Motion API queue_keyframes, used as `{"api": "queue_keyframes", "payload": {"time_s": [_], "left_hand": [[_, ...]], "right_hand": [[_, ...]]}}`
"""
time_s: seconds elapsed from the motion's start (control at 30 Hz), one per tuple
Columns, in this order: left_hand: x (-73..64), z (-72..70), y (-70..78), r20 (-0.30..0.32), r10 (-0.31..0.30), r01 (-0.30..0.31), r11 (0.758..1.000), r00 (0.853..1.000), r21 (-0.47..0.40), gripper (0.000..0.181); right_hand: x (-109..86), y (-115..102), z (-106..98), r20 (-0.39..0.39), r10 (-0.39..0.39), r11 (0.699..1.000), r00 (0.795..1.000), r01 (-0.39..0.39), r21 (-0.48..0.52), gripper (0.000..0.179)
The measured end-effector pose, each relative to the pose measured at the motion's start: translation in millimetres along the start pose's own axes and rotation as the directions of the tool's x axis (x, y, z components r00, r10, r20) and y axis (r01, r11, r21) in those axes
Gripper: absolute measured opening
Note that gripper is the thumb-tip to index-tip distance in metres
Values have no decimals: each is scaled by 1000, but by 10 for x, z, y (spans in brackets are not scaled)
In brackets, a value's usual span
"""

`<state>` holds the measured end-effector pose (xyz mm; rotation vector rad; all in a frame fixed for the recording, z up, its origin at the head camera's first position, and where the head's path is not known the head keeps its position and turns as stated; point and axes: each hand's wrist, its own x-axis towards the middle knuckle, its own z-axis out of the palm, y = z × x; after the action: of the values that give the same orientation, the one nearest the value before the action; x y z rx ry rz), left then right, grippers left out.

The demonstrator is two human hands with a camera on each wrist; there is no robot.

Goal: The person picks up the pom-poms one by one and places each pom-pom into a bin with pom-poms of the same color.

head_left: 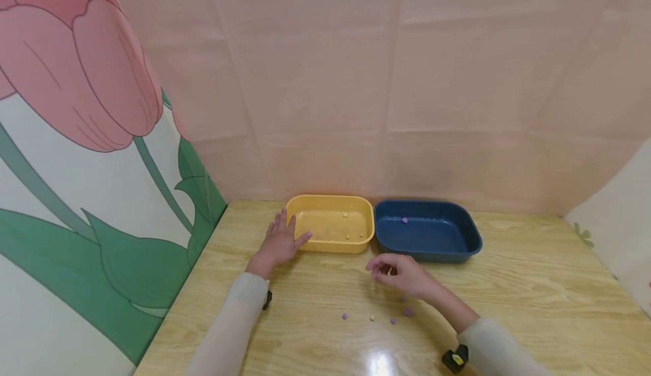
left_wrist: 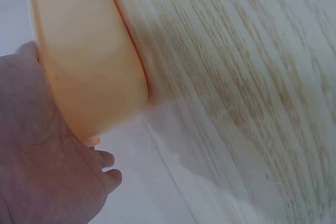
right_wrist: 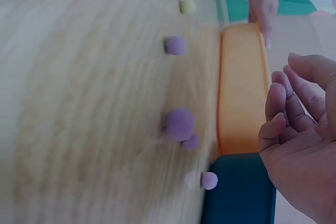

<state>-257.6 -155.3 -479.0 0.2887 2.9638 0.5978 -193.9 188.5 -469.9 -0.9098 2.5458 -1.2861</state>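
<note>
My left hand rests at the left end of a yellow tray, fingers spread over its rim. Against the tray's outer wall the left palm shows in the left wrist view. In front of the blue tray, my right hand hovers over the table with loosely bent fingers. The right wrist view shows no object between those fingers, and the thumb stands apart from them. Several small purple balls and one yellow ball lie on the table below it.
Inside the yellow tray are small yellow balls; a purple ball sits in the blue tray. Both trays stand side by side at the back of the wooden table, before a pink sheet. A flower-painted wall rises at left.
</note>
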Motion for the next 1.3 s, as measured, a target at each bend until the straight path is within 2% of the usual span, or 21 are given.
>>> {"api": "queue_keyframes", "payload": {"time_s": [0.13, 0.3, 0.43, 0.73, 1.0, 1.3], "left_hand": [[12, 10, 0, -2, 5, -5, 1000, 1000, -1, 90], [21, 22, -3, -11, 3, -2, 1000, 1000, 13, 90], [13, 16, 0, -9, 5, -5, 1000, 1000, 5, 90], [8, 18, -18, -6, 3, -3, 1000, 1000, 7, 93], [9, 24, -19, -7, 5, -5, 1000, 1000, 4, 93], [6, 11, -6, -5, 3, -3, 1000, 1000, 11, 91]], "right_hand": [[-39, 37, 28, 29, -1, 1000, 1000, 0, 24, 17], [-55, 82, 84, 59, -46, 999, 997, 46, 6, 16], [-64, 104, 122, 114, -53, 998, 992, 50, 25, 17], [-103, 115, 147, 236, -52, 997, 970, 36, 72, 24], [-143, 86, 125, 286, -63, 997, 956, 48, 60, 24], [-145, 80, 105, 358, -75, 996, 931, 57, 61, 26]]}}
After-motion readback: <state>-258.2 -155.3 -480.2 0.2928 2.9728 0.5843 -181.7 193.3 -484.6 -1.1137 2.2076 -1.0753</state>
